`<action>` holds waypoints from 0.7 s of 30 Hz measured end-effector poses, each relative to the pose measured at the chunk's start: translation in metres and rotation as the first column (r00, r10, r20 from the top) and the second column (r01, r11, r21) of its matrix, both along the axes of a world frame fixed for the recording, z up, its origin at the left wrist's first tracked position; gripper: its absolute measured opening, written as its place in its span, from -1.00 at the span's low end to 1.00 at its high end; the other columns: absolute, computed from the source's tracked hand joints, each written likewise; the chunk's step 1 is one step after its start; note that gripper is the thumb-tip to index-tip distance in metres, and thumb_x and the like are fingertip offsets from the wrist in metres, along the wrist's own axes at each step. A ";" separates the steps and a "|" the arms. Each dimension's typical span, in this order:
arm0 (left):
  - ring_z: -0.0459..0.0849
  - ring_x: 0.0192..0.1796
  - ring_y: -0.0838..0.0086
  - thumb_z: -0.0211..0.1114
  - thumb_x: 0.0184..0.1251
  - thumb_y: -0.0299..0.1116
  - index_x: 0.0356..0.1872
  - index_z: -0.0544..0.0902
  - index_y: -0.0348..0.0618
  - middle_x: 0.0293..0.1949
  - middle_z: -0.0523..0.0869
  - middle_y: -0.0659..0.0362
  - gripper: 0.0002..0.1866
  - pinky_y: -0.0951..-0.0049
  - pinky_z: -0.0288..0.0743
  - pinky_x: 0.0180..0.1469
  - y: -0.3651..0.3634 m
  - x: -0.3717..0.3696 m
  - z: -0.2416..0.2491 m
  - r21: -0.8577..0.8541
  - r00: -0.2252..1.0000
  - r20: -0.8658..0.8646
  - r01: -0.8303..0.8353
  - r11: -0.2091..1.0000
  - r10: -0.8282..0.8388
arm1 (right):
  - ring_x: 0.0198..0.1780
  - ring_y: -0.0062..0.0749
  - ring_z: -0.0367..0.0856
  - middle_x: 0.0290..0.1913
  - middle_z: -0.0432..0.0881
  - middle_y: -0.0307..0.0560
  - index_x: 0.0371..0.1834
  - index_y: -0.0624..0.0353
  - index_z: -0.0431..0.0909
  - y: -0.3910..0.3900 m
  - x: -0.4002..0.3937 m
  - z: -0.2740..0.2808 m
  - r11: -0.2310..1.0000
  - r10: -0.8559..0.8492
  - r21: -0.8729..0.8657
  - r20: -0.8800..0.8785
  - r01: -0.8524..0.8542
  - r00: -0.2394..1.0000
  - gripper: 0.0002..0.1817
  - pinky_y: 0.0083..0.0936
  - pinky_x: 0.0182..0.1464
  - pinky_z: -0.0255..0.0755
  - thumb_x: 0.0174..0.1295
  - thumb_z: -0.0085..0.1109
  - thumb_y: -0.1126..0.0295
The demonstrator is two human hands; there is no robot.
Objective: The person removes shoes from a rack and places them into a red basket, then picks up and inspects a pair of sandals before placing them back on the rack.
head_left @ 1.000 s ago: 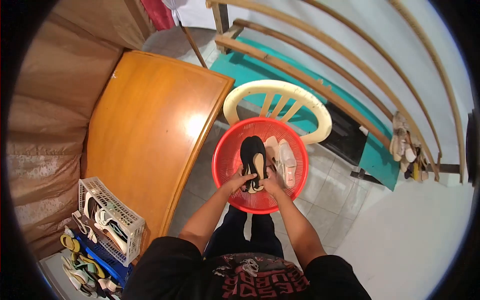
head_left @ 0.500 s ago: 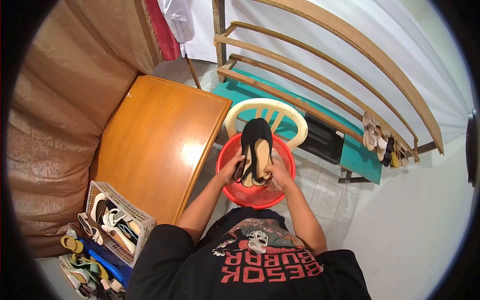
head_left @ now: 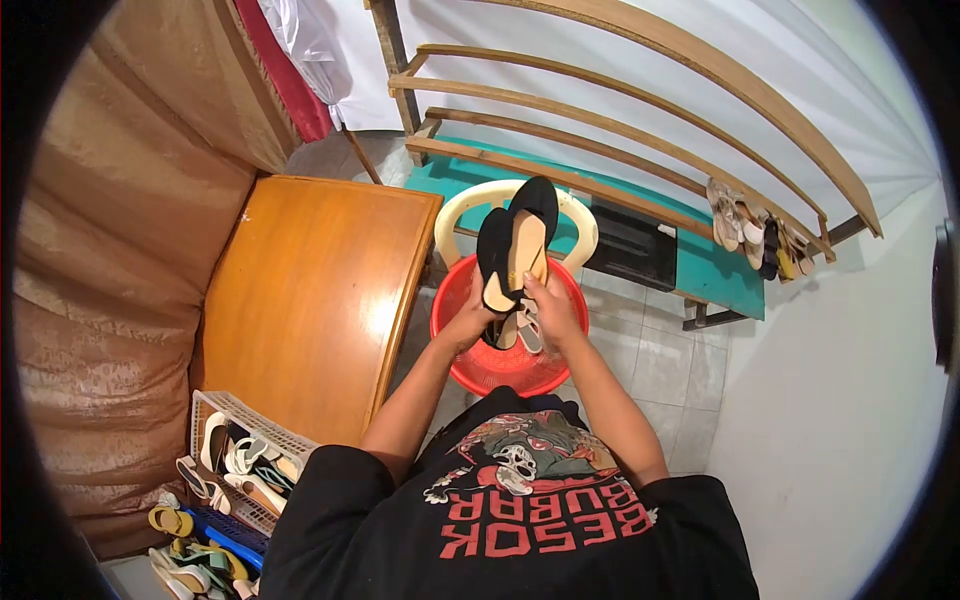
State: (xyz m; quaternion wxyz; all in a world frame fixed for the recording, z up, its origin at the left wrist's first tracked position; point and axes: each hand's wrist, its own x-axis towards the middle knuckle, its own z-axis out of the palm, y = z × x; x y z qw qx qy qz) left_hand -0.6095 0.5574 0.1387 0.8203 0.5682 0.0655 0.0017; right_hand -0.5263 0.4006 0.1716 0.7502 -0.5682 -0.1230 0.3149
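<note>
A pair of black closed-toe shoes with beige insoles is in my hands, toes pointing away from me. My left hand (head_left: 471, 318) is closed round the heel end of the left black shoe (head_left: 493, 245). My right hand (head_left: 551, 308) grips the right black shoe (head_left: 537, 205), its thumb pressed on the insole near the heel. The two shoes overlap, the right one reaching farther forward. Below them sits a red plastic basket (head_left: 470, 376) on a cream plastic chair (head_left: 581, 213). Inside the basket lie a white-and-grey sandal (head_left: 529, 330) and another shoe, partly hidden by my left hand.
At left stands an orange-brown wooden table (head_left: 310, 290). A beige crate (head_left: 290, 437) of shoes is at lower left, with several sandals (head_left: 180, 570) beside it. Ahead, a wooden rack (head_left: 570, 165) stands over a teal bench (head_left: 715, 270); several shoes (head_left: 745, 230) hang at its right end.
Both hands have raised the black shoes forward, and the pair has spread apart at the toes. The sandal in the basket now shows more plainly. The whole view has shifted slightly.
</note>
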 end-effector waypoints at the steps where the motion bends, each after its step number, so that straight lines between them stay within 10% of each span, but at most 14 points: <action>1: 0.46 0.10 0.43 0.22 0.08 -0.56 0.53 -0.03 -0.01 0.18 0.42 0.18 -0.06 0.42 0.38 0.12 0.000 0.000 -0.004 -0.025 0.997 -0.083 0.005 1.000 -0.007 | 0.14 -0.39 0.55 0.16 0.56 -0.05 0.33 0.30 0.34 0.005 -0.007 0.013 0.996 -0.058 -0.060 0.133 0.067 0.989 -0.52 -0.41 0.21 0.39 0.49 -0.01 0.21; 3: 0.47 -0.40 0.56 0.13 0.11 -0.39 0.16 0.49 -0.04 -0.34 0.56 0.32 -0.50 0.51 0.38 -0.34 -0.004 -0.006 0.017 -0.162 0.974 -0.218 0.029 0.986 -0.064 | 0.10 -0.22 0.59 0.09 0.61 0.11 0.28 0.33 0.37 0.006 -0.005 0.005 0.967 -0.066 -0.202 0.387 0.155 0.920 -0.49 -0.33 0.15 0.40 0.52 -0.09 0.11; 6: 0.46 -0.42 0.57 0.11 0.14 -0.37 0.14 0.52 -0.01 -0.34 0.55 0.32 -0.54 0.49 0.38 -0.35 -0.011 -0.012 0.021 -0.310 0.980 -0.196 -0.087 0.947 0.025 | 0.15 -0.23 0.52 0.14 0.54 0.03 0.34 0.33 0.30 -0.005 -0.001 0.008 0.913 0.009 -0.351 0.529 0.209 0.849 -0.50 -0.35 0.23 0.34 0.53 -0.11 0.16; 7: 0.58 -0.24 0.50 0.03 0.18 -0.38 0.43 0.26 0.04 -0.16 0.62 0.25 -0.32 0.41 0.49 -0.18 0.002 -0.011 0.001 -0.254 0.957 -0.253 0.075 0.964 -0.141 | 0.17 -0.21 0.52 0.13 0.54 0.10 0.31 0.34 0.31 -0.008 -0.002 0.008 0.904 0.011 -0.370 0.523 0.215 0.852 -0.50 -0.33 0.23 0.34 0.54 -0.13 0.14; 11: 0.52 0.10 0.39 -0.04 0.24 -0.38 0.51 0.08 0.13 0.17 0.48 0.21 -0.27 0.27 0.39 0.14 -0.001 -0.008 -0.033 -0.428 0.992 -0.046 0.090 0.899 -0.121 | 0.12 -0.21 0.55 0.06 0.59 0.09 0.29 0.34 0.34 -0.012 -0.006 0.016 0.910 -0.044 -0.298 0.621 0.287 0.782 -0.50 -0.33 0.21 0.36 0.52 -0.10 0.14; 13: 0.47 0.33 0.31 -0.09 0.29 -0.39 0.57 -0.04 0.19 0.40 0.39 0.18 -0.23 0.18 0.32 0.36 -0.002 -0.007 -0.025 -0.522 0.992 0.090 0.125 0.844 -0.091 | 0.09 -0.24 0.58 0.05 0.62 0.09 0.31 0.35 0.34 -0.019 -0.003 0.031 0.755 0.181 -0.598 0.584 0.269 0.791 -0.49 -0.33 0.18 0.39 0.50 -0.07 0.15; 21: 0.32 0.42 0.33 0.03 0.56 -0.02 0.57 -0.06 0.10 0.45 0.29 0.16 -0.29 0.22 0.19 0.44 -0.013 0.004 0.013 -0.169 0.989 -0.018 -0.145 0.975 0.144 | 0.07 0.12 0.56 -0.04 0.60 0.21 0.11 0.28 0.48 -0.015 -0.004 0.004 0.893 0.134 -0.428 0.547 0.139 0.826 -0.56 -0.16 0.10 0.39 0.36 0.09 0.14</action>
